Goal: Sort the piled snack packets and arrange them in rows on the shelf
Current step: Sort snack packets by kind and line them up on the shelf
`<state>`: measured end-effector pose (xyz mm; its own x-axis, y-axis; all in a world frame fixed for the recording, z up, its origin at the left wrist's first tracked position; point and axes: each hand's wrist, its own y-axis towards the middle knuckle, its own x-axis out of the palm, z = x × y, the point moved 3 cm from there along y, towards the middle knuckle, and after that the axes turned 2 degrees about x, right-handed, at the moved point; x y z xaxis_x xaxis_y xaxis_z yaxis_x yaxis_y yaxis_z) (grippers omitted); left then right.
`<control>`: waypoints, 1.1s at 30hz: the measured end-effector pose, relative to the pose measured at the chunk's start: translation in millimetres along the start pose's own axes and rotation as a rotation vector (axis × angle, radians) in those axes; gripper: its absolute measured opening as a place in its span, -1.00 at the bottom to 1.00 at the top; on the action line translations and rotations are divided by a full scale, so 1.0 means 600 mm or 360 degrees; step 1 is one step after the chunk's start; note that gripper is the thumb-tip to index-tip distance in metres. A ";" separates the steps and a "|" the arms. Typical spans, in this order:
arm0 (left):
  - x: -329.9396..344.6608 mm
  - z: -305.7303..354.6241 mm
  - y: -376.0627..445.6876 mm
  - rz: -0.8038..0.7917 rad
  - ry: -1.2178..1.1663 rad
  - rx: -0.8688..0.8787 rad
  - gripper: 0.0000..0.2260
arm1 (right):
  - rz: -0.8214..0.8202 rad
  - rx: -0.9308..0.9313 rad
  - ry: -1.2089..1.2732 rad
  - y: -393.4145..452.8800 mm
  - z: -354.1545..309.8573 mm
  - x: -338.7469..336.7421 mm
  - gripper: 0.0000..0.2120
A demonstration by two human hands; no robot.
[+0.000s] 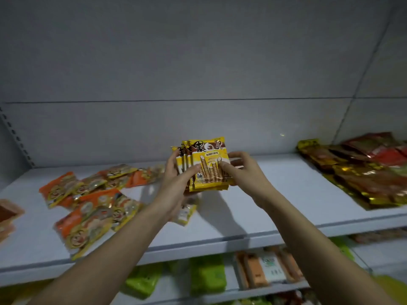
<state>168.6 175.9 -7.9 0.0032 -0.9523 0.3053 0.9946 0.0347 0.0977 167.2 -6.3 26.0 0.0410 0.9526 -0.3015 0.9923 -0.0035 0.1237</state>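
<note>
The left hand (176, 181) grips the left edge of a small stack of yellow wafer-roll packets (208, 165), its thumb laid across the front packet and its fingers curled behind. The stack stands upright, lifted just above the middle of the white shelf (275, 194). The right hand (240, 170) pinches the stack's right edge, thumb on the front and fingers wrapped round the back.

At the far left edge of the shelf lies a reddish packet (8, 214). Next to it, a loose pile of orange-and-yellow packets (86, 205) sprawls flat, overlapping. Another yellow packet (186, 213) lies flat under the left wrist. On the right end rests a heap of red and gold packets (361, 170). Below, a lower shelf holds green packets (207, 276) and orange boxes (255, 270), both blurred.
</note>
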 end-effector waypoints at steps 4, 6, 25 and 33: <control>0.194 -0.068 -0.065 -0.0148 -0.0072 -0.0166 -0.40 | 0.0128 0.0065 -0.0014 -0.089 0.059 -0.186 -0.78; 0.293 -0.100 -0.098 -0.0248 -0.0101 -0.0237 -0.41 | 0.0222 0.0108 -0.0061 -0.134 0.086 -0.284 -0.78; 0.918 -0.283 -0.081 -0.0834 -0.0146 -0.0385 -0.19 | 0.0782 0.0340 -0.0078 -0.208 0.248 -0.879 -0.76; 1.215 -0.351 0.052 -0.1083 -0.0289 -0.0486 -0.35 | 0.0974 0.0379 -0.0233 -0.089 0.294 -1.147 -0.78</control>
<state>223.8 -580.9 18.0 -0.6109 -0.6680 0.4250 0.7558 -0.6518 0.0621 106.8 -715.7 60.0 0.6032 0.7065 -0.3703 0.7830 -0.6130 0.1059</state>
